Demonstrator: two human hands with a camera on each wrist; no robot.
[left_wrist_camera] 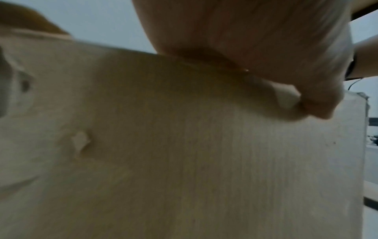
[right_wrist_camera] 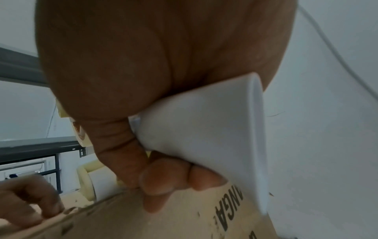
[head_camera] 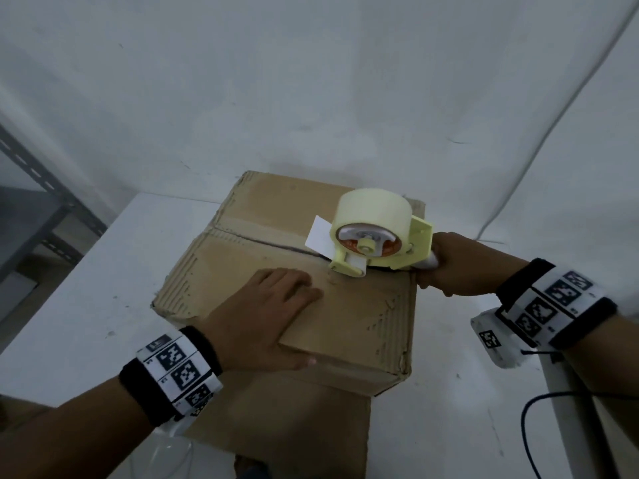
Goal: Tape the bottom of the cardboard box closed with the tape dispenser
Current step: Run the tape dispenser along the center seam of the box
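Box: cardboard box (head_camera: 276,271) sits on white desk (head_camera: 86,288), flapped side up; seam betw. the two flaps runs left-right across the top.
Box cond.: worn, edges frayed, corrugation showing at left side and near corner.
L hand: left hand (head_camera: 266,312) lies flat, palm down, on near flap; fingers (head_camera: 294,281) straight and close together, thumb hooked over near top edge. L wrist view: thumb tip pressed against box side.
R hand: right hand (head_camera: 460,264) at box's right edge, fingers (right_wrist_camera: 163,182) curled tight round white handle (right_wrist_camera: 204,137) of tape dispenser (head_camera: 377,236).
Dispenser: pale yellow frame w/ roll of light tape, front roller resting on seam at right part of box top; white tab (head_camera: 318,240) of tape sticks up in front.
Wrists: both carry black bands w/ black-white marker tags.
Surround: grey metal shelf (head_camera: 31,209) far left; white backdrop sheet (head_camera: 311,81) behind; black cable (head_camera: 532,426) low right.
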